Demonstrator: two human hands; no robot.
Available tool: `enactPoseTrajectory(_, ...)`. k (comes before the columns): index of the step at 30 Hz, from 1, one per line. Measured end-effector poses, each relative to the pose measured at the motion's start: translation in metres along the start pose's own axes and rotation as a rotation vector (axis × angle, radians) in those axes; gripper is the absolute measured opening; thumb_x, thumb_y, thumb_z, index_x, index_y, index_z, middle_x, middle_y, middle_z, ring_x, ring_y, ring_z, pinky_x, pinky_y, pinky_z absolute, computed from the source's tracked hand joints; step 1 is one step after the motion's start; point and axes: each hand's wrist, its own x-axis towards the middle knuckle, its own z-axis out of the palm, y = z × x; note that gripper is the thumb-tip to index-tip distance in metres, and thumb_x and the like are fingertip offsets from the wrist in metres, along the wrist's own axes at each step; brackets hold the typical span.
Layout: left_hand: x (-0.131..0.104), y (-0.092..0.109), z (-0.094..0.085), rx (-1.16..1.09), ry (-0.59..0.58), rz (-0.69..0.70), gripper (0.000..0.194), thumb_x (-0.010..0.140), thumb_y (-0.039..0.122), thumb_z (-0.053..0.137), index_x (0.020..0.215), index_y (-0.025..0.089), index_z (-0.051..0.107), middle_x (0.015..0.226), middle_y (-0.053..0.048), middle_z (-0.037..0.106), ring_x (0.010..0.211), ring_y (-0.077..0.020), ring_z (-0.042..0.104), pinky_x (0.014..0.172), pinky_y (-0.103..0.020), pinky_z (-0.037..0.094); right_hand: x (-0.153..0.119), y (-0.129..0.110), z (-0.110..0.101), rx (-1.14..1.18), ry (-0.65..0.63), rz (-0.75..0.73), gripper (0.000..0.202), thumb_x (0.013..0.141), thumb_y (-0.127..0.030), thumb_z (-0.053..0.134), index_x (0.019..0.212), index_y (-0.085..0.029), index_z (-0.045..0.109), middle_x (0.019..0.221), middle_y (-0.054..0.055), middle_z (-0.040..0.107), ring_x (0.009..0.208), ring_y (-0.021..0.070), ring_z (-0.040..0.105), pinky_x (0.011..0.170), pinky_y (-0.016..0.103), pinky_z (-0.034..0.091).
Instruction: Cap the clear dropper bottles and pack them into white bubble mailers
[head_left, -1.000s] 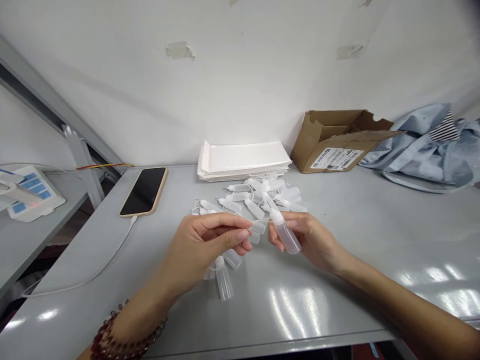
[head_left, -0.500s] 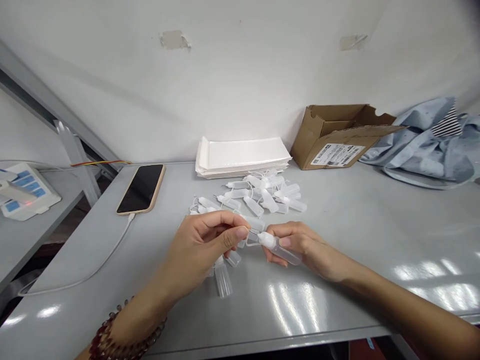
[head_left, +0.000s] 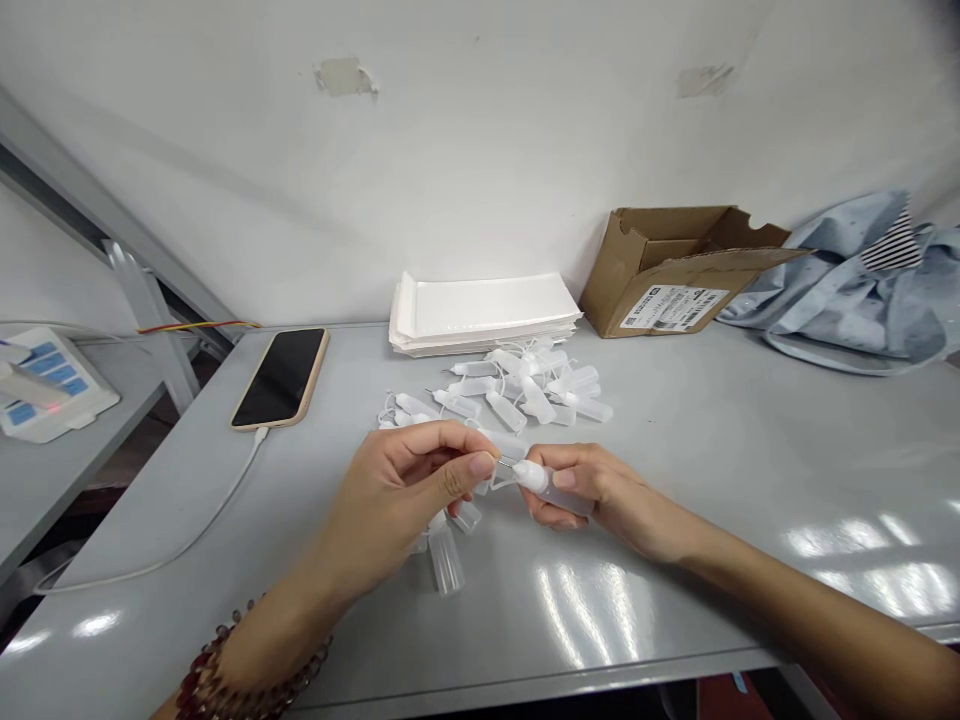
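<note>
My right hand (head_left: 592, 490) is wrapped round a translucent needle-tip bottle (head_left: 555, 490), tilted with its thin metal needle pointing left. At the needle's end, my left hand (head_left: 420, 480) pinches thumb and forefinger together on the bottle's small cap, mostly hidden by the fingers. A thin white strap (head_left: 504, 484) loops from the bottle's neck toward those fingers. Behind and below my hands lies a loose pile of similar bottles (head_left: 507, 410). One bottle (head_left: 446, 560) lies just below my left hand, its neck partly hidden.
A stack of white trays or envelopes (head_left: 487, 308) stands against the wall, with an open cardboard box (head_left: 675, 275) beside it. Bluish fabric (head_left: 847, 290) lies at the far right. On the left are a phone (head_left: 281, 380) with its white cable (head_left: 202, 545) and a power strip (head_left: 56, 380).
My right hand and the bottle have shifted slightly left. The fingers have closed a little further round the bottle's body. My left hand stays almost still.
</note>
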Motion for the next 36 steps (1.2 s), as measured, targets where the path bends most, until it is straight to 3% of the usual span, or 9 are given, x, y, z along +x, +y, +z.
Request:
enactPoseTrajectory(5, -0.002, 0.001, 0.0, 0.104, 0.046, 0.046, 0.01, 0.079, 0.027, 0.068, 0.075, 0.018, 0.07, 0.069, 0.001, 0.062, 0.055, -0.0071, 0.048, 0.051, -0.017, 0.043, -0.001, -0.003, 0.002, 0.013, 0.001, 0.051, 0.024, 0.088, -0.033, 0.039, 0.077, -0.016, 0.052, 0.057, -0.006, 0.036, 0.052, 0.0086, 0.029, 0.054, 0.026, 0.024)
enactPoseTrajectory(13, -0.001, 0.001, -0.002, 0.402, 0.011, 0.27, 0.011, 0.084, 0.022, 0.062, 0.075, 0.02, 0.068, 0.069, 0.001, 0.063, 0.064, -0.0111, 0.054, 0.055, -0.02, 0.042, -0.004, -0.007, 0.012, 0.013, 0.082, 0.139, 0.021, 0.088, -0.03, 0.041, 0.07, -0.019, 0.046, 0.051, -0.009, 0.031, 0.046, 0.0066, 0.024, 0.044, 0.021, 0.022)
enactPoseTrajectory(36, -0.001, -0.005, 0.003, 0.592, -0.09, 0.277, 0.018, 0.088, 0.025, 0.051, 0.075, 0.019, 0.063, 0.071, -0.001, 0.062, 0.067, -0.0142, 0.055, 0.063, -0.025, 0.042, -0.003, 0.012, 0.015, -0.004, 0.133, 0.146, 0.021, 0.086, -0.03, 0.043, 0.068, -0.019, 0.043, 0.048, -0.009, 0.032, 0.042, 0.0056, 0.025, 0.039, 0.018, 0.022)
